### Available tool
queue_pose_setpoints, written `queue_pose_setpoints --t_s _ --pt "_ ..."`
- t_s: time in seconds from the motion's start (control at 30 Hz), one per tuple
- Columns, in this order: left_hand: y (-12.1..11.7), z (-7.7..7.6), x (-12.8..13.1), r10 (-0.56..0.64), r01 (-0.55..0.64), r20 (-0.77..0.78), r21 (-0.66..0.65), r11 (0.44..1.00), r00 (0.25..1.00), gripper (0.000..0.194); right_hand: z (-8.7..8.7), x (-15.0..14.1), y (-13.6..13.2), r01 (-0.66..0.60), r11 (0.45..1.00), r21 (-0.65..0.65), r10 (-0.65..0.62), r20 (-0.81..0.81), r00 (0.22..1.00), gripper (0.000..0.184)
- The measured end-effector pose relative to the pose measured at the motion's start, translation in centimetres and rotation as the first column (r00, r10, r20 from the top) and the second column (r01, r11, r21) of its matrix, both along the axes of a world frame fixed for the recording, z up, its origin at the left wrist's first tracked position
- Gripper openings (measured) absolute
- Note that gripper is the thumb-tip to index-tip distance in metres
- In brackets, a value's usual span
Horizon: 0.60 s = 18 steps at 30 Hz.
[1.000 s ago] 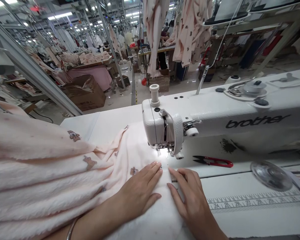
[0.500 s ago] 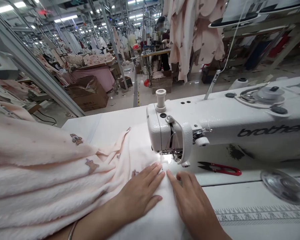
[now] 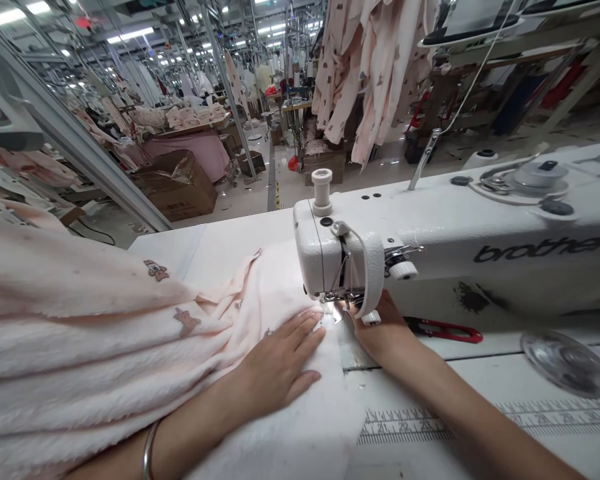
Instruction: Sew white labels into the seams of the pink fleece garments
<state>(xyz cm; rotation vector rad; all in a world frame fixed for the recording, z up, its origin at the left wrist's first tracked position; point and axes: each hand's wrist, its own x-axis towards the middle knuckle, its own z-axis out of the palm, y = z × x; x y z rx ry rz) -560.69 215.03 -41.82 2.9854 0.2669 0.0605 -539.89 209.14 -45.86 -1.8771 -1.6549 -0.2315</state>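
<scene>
A pale pink fleece cloth (image 3: 200,373) with small bear prints spreads over the left side of the sewing table and runs under the needle area of a white sewing machine (image 3: 323,250). My left hand (image 3: 280,360) lies flat on it, fingers stretched towards the presser foot. Beyond the needle, my right hand (image 3: 380,330) reaches in beside the machine head near the cloth's right edge. The head covers most of its fingers, so I cannot make out whether they grip anything. Red-handled thread snips (image 3: 450,331) lie just right of that hand, partly covered by it.
A printed ruler scale (image 3: 405,427) runs along the table front, under my right forearm. At the right sits a clear round plastic disc (image 3: 567,363). A cardboard box (image 3: 175,187) stands on the floor behind the table, and pink garments (image 3: 365,80) hang beyond the machine.
My right hand has left the cloth in front of the needle and moved forward, behind the machine head. My left hand stays almost where it was. The hanging garments have shifted.
</scene>
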Motion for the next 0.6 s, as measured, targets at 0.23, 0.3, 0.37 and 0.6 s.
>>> queue_pose_setpoints --t_s 0.23,0.3,0.37,0.6 --pt "-0.1 -0.3 0.0 0.009 -0.009 -0.012 0.009 1.000 1.000 0.055 0.5 -2.4 -3.5 -0.041 0.995 -0.086 0.050 0.101 0.994 0.048" --pt "-0.1 -0.4 -0.1 0.004 -0.004 -0.009 0.017 1.000 1.000 0.056 0.6 -3.9 -5.3 -0.070 0.992 -0.107 0.085 0.150 0.985 0.057" --pt "0.0 -0.4 -0.1 0.007 -0.006 -0.009 0.018 1.000 1.000 0.057 0.4 -4.7 -6.0 -0.064 0.992 -0.111 0.085 0.194 0.977 0.056" --pt "0.3 0.0 0.0 0.025 -0.025 -0.010 -0.015 1.000 1.000 0.057 -0.3 -4.9 -5.1 -0.008 0.996 -0.091 0.027 0.208 0.978 0.059"
